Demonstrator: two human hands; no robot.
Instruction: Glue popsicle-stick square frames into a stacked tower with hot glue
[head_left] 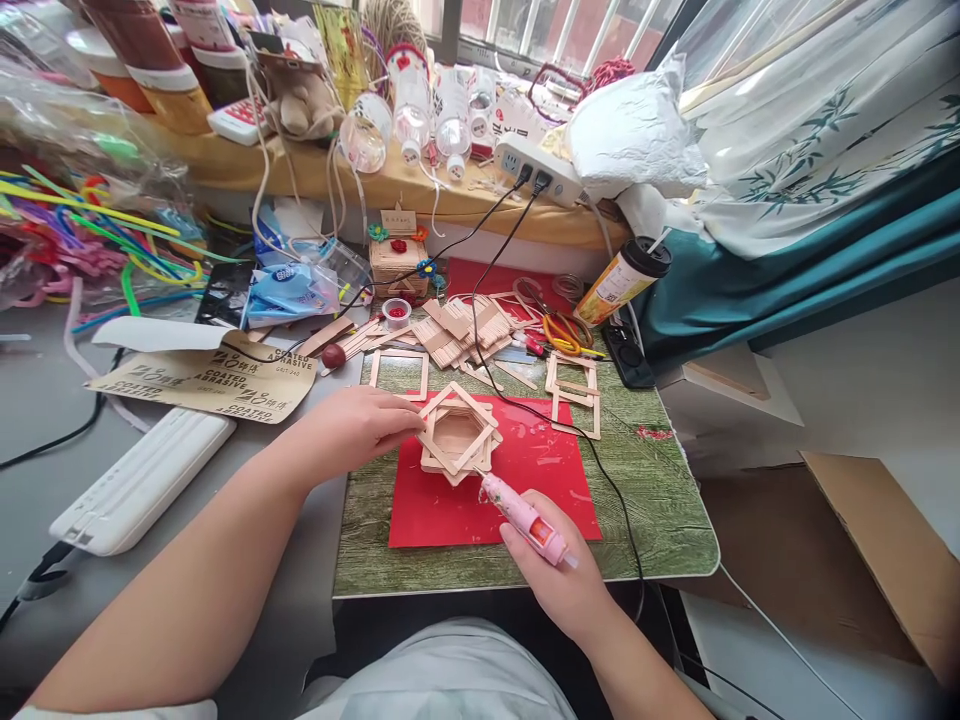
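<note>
A small box of stacked square craft-stick frames rests on a red sheet, its layers turned against each other around an open middle. My left hand has its fingers closed on the left corner of the top frame. In my right hand is a pink hot glue gun, its nozzle at the lower right edge of the stack. Whether the nozzle touches the wood I cannot tell. Behind the stack lie single stick frames, with more stick squares to the right.
Loose craft sticks are heaped at the back beside orange-handled scissors and a drink cup. Sandpaper and a white lamp-like bar lie left. A black cord crosses the board from a power strip.
</note>
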